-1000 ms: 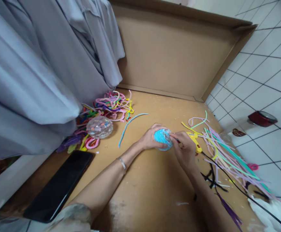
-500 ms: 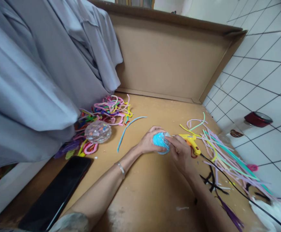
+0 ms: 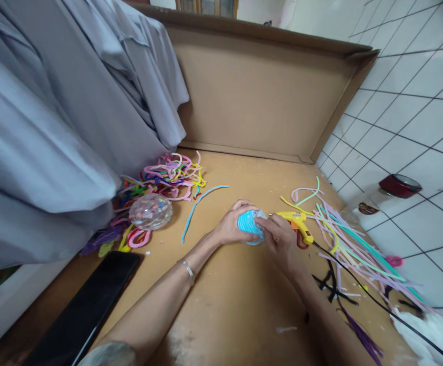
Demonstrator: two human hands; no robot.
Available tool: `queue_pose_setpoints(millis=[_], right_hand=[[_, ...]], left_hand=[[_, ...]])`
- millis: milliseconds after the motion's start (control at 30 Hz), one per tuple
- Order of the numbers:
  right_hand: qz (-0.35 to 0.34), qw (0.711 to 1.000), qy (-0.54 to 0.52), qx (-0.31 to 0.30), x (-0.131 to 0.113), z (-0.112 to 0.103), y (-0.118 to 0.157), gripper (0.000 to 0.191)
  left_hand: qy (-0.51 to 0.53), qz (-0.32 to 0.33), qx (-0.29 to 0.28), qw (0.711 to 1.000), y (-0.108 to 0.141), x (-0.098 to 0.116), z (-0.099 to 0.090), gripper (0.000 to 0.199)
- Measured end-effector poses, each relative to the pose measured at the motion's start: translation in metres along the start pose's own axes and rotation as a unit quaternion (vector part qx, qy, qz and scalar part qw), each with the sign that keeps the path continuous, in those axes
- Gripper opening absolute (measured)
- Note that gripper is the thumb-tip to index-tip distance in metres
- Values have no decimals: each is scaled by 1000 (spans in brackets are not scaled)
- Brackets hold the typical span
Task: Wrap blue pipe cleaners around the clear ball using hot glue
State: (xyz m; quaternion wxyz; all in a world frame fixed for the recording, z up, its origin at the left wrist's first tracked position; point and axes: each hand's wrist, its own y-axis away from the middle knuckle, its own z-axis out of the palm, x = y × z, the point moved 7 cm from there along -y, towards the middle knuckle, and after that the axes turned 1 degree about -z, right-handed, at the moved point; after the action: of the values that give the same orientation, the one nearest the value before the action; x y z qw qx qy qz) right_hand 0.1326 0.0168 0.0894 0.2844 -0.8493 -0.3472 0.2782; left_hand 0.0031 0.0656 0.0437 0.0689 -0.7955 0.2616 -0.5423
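Observation:
A small rounded clear piece wrapped in rows of blue pipe cleaner (image 3: pixel 249 223) is held just above the table. My left hand (image 3: pixel 232 223) is closed round its left side, fingers behind and thumb along the front. On the right side, my right hand (image 3: pixel 282 239) has its index finger pressed to the wrapped edge, the other fingers curled; its thumb is partly hidden. A loose blue pipe cleaner (image 3: pixel 198 207) lies curved on the table, left of my hands. Right behind my right hand rests a yellow glue gun (image 3: pixel 295 221), its nozzle towards the wrapped piece.
Tangled colourful pipe cleaners (image 3: pixel 176 175) and a clear faceted ball (image 3: pixel 151 211) lie left, near a black phone (image 3: pixel 88 305). Straight pipe cleaners (image 3: pixel 354 244) and a black cord (image 3: pixel 351 274) lie right, by a red-lidded jar (image 3: pixel 381 195). A cardboard panel (image 3: pixel 252 96) stands behind; grey cloth (image 3: pixel 72 101) hangs left.
The whole view has shifted slightly, so things appear a little further left. My right index finger has moved slightly along the wrapped piece's edge; my left hand keeps its grip.

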Motion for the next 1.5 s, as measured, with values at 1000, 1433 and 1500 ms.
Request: queue_pose_setpoints(millis=[1000, 1433, 1500], right_hand=[[6, 1000, 3, 7, -1, -2, 0, 30], [2, 999, 44, -1, 1, 0, 1, 28], [3, 999, 42, -2, 1, 0, 1, 28]], left_hand=[[-4, 37, 24, 999, 2, 2, -1, 63], [-39, 56, 21, 997, 5, 4, 0, 60], [-45, 52, 20, 997, 5, 4, 0, 60]])
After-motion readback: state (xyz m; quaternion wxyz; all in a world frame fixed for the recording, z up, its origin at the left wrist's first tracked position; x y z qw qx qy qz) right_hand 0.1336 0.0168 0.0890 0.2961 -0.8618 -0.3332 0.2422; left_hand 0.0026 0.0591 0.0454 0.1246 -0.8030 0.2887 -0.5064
